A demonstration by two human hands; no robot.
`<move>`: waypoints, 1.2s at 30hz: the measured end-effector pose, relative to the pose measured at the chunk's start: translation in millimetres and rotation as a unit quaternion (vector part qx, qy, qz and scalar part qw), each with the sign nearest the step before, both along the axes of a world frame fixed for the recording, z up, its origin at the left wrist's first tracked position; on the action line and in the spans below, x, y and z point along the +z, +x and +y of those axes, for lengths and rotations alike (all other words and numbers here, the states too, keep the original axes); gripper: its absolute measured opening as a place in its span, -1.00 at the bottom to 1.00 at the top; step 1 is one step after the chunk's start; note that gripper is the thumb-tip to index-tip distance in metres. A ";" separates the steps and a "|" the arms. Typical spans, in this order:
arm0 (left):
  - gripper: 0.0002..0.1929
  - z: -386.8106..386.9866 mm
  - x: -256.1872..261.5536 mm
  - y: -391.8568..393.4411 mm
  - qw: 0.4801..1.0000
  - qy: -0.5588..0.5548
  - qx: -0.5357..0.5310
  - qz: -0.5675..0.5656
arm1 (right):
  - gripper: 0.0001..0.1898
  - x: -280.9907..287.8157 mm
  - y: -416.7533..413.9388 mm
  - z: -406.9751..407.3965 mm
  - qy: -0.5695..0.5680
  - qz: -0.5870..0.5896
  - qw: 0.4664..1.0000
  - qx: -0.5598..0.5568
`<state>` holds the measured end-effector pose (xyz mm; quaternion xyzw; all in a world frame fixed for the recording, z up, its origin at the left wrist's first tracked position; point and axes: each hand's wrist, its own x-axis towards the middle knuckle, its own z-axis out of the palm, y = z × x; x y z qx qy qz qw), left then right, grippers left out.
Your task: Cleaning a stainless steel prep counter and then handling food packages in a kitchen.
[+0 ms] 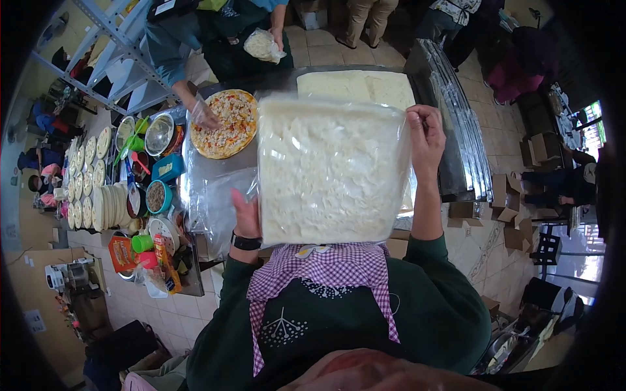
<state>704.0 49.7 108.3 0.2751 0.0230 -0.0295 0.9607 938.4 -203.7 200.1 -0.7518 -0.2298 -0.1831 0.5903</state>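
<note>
A square slab of pale flatbread or dough in a clear plastic bag (332, 171) is held up in front of me. My right hand (426, 132) pinches the bag's upper right corner. On the other side, my left hand (247, 215) supports the left edge near the bottom, its thumb raised and its fingers hidden behind the bag. Behind the bag, more pale square slabs (354, 84) lie on the table. A round topped pizza (225, 123) is to the left, with a co-worker's gloved hand over it. Loose clear plastic (220, 200) lies beside my left hand.
Foil-edged trays or sheets (452, 122) are stacked at the right. To the left stand metal bowls (159, 134), a teal bowl of topping (156, 197) and many round pizza bases (110, 207). The co-worker across the table holds a bag of pale shreds (262, 45). Cardboard boxes (506, 193) sit farther right.
</note>
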 end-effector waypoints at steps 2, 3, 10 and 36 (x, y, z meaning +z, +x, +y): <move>-0.20 -9.2 1.6 -0.9 0.935 0.332 0.056 0.109 | -0.96 -0.2 -2.7 -1.9 0.008 0.017 0.998 0.068; -0.20 -12.9 13.6 5.1 0.936 0.332 0.050 0.106 | -0.96 -0.3 -3.7 -4.9 0.016 0.034 0.990 0.139; -0.45 -21.0 33.3 11.6 0.956 0.210 0.115 0.168 | -0.79 -7.6 -13.3 -12.3 0.405 0.233 0.839 0.281; -0.58 -12.7 3.5 -8.5 0.741 0.541 0.347 0.192 | -0.81 -54.5 -15.2 3.5 -0.090 0.077 0.993 0.001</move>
